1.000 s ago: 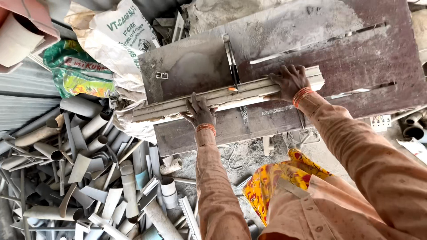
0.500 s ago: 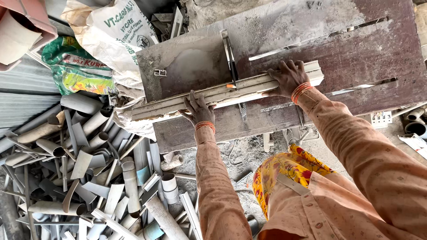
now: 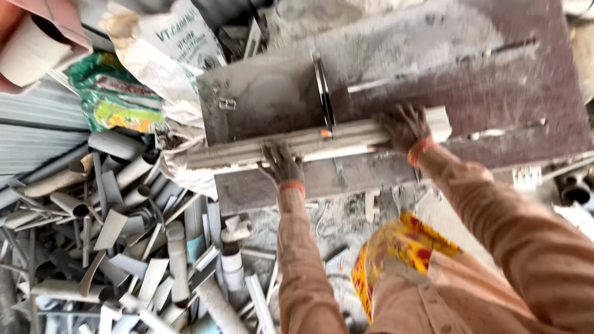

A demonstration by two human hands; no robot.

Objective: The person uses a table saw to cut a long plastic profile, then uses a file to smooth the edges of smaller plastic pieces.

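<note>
Left hand (image 3: 281,164) and right hand (image 3: 405,127) gripping pale strip (image 3: 309,143) (across saw blade (image 3: 323,93))

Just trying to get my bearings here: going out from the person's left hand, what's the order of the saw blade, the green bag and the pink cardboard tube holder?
From the left hand, in the head view:
1. Saw blade, up and just to the right, in the table slot.
2. Green bag, up and to the left, beside the white sack.
3. Pink cardboard tube holder, in the far top-left corner.
</note>
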